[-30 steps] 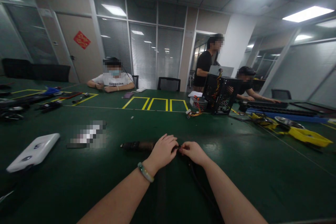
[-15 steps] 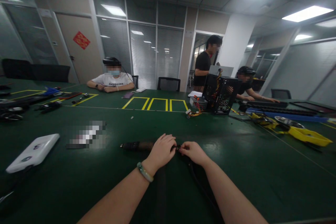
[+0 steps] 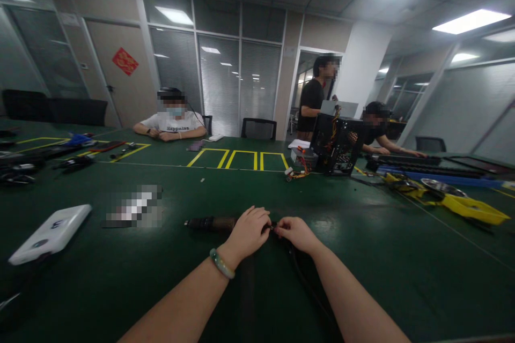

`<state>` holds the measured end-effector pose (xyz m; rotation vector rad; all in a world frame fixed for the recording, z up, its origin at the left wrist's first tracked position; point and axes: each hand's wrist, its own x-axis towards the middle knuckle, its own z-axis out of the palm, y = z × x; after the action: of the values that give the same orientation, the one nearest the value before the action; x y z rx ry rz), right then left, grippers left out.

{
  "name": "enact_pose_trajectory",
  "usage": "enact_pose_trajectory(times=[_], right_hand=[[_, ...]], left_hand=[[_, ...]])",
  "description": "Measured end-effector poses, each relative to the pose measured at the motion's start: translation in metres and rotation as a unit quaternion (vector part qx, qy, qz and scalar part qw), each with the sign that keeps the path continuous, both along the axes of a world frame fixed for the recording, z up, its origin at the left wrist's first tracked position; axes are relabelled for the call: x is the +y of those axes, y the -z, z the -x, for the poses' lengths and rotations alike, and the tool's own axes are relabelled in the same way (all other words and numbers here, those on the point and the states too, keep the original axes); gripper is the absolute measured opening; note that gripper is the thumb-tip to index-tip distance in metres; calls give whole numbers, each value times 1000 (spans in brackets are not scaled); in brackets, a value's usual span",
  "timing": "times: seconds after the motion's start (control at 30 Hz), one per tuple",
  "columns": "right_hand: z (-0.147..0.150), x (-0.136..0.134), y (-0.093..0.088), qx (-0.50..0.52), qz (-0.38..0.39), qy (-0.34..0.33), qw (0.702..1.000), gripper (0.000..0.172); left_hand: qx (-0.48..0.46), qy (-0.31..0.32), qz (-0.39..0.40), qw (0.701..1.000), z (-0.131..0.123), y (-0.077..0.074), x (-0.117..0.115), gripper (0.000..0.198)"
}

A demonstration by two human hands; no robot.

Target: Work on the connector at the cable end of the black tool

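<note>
A dark electric screwdriver [image 3: 219,224] lies on the green table with its metal tip pointing left. My left hand [image 3: 250,229] is wrapped over its rear end, the fingers curled down around the body, and a green bangle circles the wrist. Close beside it, my right hand [image 3: 298,233] pinches the end of a black cable [image 3: 298,268] between thumb and fingers. That cable end meets the tool's rear end between both hands; fingers hide the exact joint. From there the cable runs down past my right forearm toward the near edge.
To the left are a white box-like device [image 3: 52,233] and a blurred-out flat object [image 3: 134,206]. An open computer case [image 3: 340,144] with loose wires stands at back right. Yellow parts [image 3: 475,208] lie farther right. Three other people are across the table.
My hands, the screwdriver and the cable stay almost exactly where they were. The standing person behind the computer case has shifted slightly.
</note>
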<state>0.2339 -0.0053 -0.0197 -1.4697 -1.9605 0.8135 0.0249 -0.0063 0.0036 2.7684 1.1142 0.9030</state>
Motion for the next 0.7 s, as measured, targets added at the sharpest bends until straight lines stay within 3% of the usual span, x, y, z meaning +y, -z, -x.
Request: enact_pose_trajectory(times=[0.7], right_hand=[[0,-1,-2,13,8,-5,1000,20]], left_hand=[[11,4,24,1000,-4,9,6,11]])
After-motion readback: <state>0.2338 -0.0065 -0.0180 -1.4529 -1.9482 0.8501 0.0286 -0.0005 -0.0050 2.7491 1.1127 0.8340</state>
